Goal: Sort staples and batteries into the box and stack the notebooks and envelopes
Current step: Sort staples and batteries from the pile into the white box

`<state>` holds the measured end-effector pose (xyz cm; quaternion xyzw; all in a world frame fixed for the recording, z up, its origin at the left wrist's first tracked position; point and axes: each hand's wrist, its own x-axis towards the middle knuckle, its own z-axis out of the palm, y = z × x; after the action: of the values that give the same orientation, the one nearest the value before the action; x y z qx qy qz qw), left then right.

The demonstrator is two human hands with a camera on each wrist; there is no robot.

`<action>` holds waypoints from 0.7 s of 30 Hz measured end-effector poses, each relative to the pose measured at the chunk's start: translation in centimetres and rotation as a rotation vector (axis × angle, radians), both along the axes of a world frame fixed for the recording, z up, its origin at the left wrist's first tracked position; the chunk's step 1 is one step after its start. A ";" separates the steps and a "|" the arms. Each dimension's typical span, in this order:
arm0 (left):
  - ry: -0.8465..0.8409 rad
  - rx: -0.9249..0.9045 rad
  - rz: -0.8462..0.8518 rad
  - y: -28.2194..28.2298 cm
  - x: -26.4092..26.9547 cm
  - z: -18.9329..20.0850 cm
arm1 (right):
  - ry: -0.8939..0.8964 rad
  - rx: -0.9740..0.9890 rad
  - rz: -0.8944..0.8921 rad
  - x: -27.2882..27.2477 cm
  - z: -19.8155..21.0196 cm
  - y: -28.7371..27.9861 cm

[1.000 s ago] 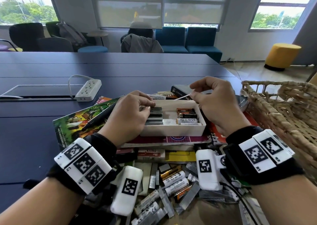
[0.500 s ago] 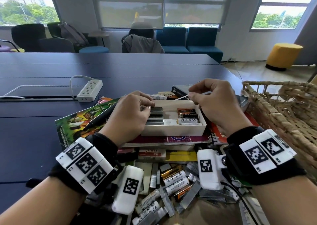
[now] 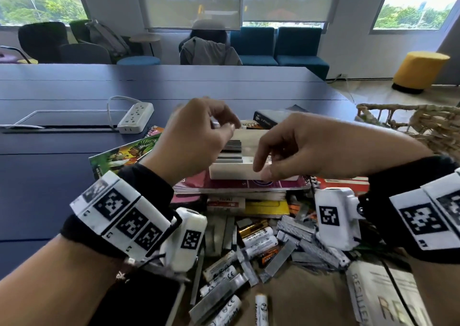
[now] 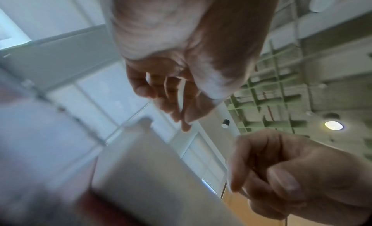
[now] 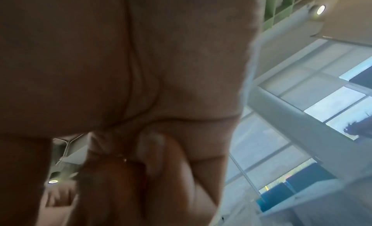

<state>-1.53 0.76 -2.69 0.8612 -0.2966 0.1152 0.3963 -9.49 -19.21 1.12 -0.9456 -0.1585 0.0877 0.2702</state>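
Left hand (image 3: 196, 136): raised over the white box (image 3: 239, 174), pinching a small pale strip; kind unclear.
Right hand (image 3: 306, 149): fingers curled, contents unclear.
White box: on stacked notebooks (image 3: 249, 189), holding staple strips (image 3: 231, 151).
Loose batteries (image 3: 258, 238): nearer on table (image 3: 49, 176).

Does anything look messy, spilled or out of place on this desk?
Yes. Loose batteries and staple strips lie jumbled at the near edge, unsorted. The white box sits atop an uneven pile of notebooks.

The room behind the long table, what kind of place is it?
Probably an office lounge or shared workspace: a long dark table with a power strip, blue lounge chairs under wide windows, and a yellow pouf.
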 end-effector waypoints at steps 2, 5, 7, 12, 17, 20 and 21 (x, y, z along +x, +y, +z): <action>-0.022 0.031 -0.047 0.1 -0.4 0.9 | 0.002 -0.017 -0.025 0.1 -0.3 -0.1; 0.023 0.106 -0.159 0.2 -1.1 1.9 | 0.081 -0.142 -0.057 -0.1 -0.8 -0.3; 0.082 0.205 -0.278 0.1 -1.6 1.9 | 0.171 -0.218 -0.050 -0.6 -1.2 -0.1; 0.193 0.533 -0.478 -0.7 -2.4 1.0 | 0.238 -0.379 -0.036 -0.7 -2.4 0.6; 0.216 0.617 -0.473 -0.8 -2.4 0.7 | 0.215 -0.456 0.048 -0.5 -3.2 1.6; 0.267 0.579 -0.469 -0.5 -2.1 0.9 | 0.174 -0.508 0.059 -0.6 -3.4 2.1; 0.275 0.577 -0.475 -0.4 -2.1 0.9 | 0.157 -0.525 0.063 -0.6 -3.4 2.2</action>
<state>-3.64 0.33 -1.77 0.8521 -0.4516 -0.1842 0.1898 -10.04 -17.01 -2.31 -0.9682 -0.1384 0.2071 0.0242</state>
